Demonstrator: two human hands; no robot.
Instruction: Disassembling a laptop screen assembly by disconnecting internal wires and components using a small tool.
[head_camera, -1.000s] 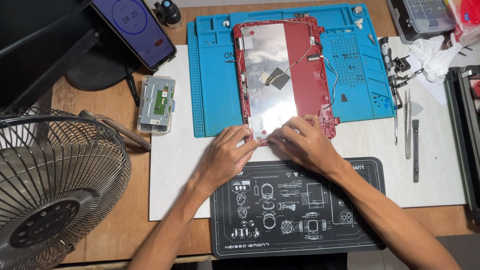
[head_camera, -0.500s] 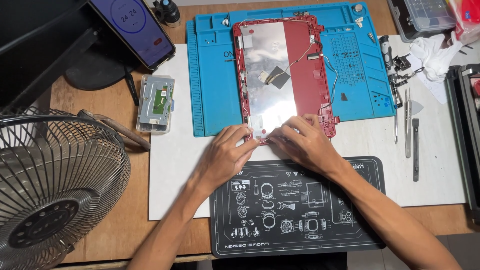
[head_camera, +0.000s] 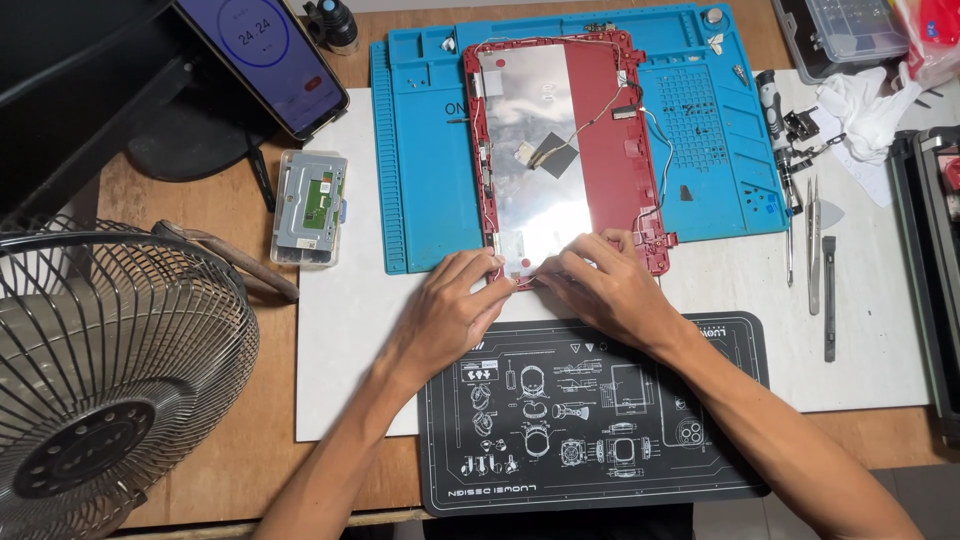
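Both hands, left (head_camera: 450, 305) and right (head_camera: 610, 290), pinch the near edge of a red shell (head_camera: 610, 140) lying on a blue mat (head_camera: 425, 150). A clear box (head_camera: 845, 30) of small parts sits at the table's (head_camera: 350, 290) far right corner.

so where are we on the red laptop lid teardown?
Done: red lid shell lies open on the blue mat, foil backing and thin cables exposed; a grey touchpad module sits aside. In hand: left hand and right hand work the shell's near edge. Left: cables remain routed around the frame.
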